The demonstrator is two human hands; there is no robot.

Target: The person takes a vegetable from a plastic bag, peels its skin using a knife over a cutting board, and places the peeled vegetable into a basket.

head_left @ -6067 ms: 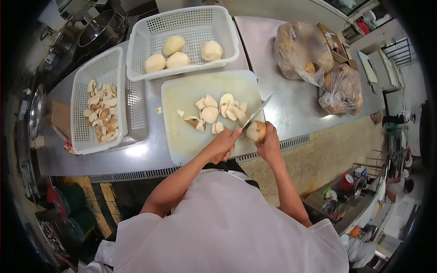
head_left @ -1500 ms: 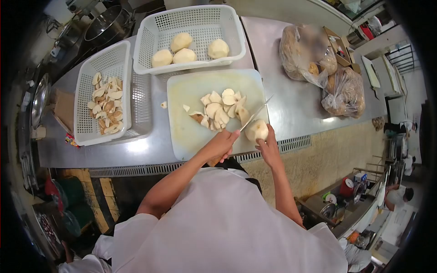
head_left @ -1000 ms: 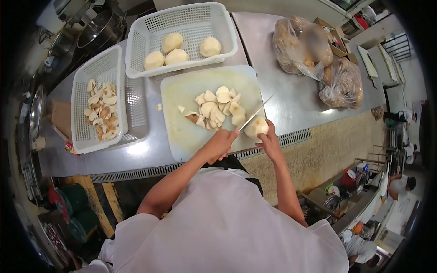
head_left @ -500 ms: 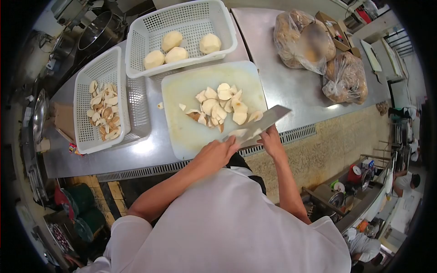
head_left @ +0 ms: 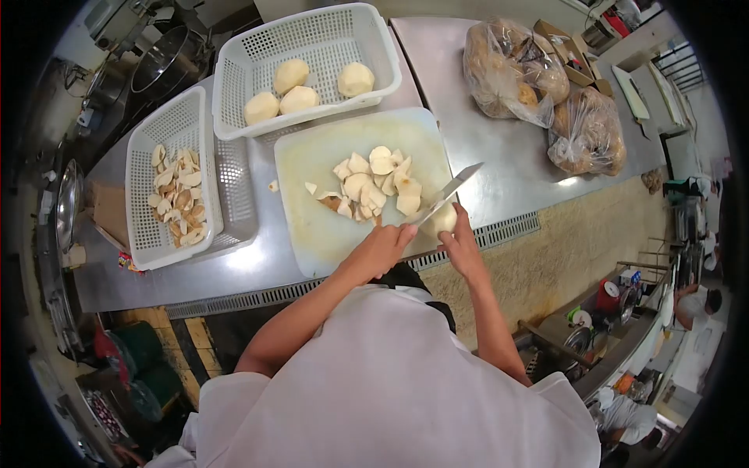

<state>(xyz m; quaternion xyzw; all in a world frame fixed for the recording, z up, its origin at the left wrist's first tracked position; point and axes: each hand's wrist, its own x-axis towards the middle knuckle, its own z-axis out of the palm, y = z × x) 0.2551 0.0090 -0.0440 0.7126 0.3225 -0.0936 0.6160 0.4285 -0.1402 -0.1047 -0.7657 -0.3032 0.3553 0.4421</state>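
Note:
My left hand is closed round the handle of a broad-bladed kitchen knife, its blade pointing up and to the right. Held in my right hand is a pale, peeled round root vegetable, with the fingers curled along its right side. The blade lies against or just over the vegetable's upper left; I cannot tell if it cuts in. Both are over the lower right edge of a white cutting board. Thick pale parings, some with brown skin, are heaped on the board.
Behind the board, a white basket holds several peeled roots. A second basket at left contains parings. Plastic bags of brown roots lie on the steel table at right, beside an open cardboard box.
The knife blade has turned from showing its broad face to nearly edge-on. More of the root vegetable in my right hand shows now. The parings look unmoved.

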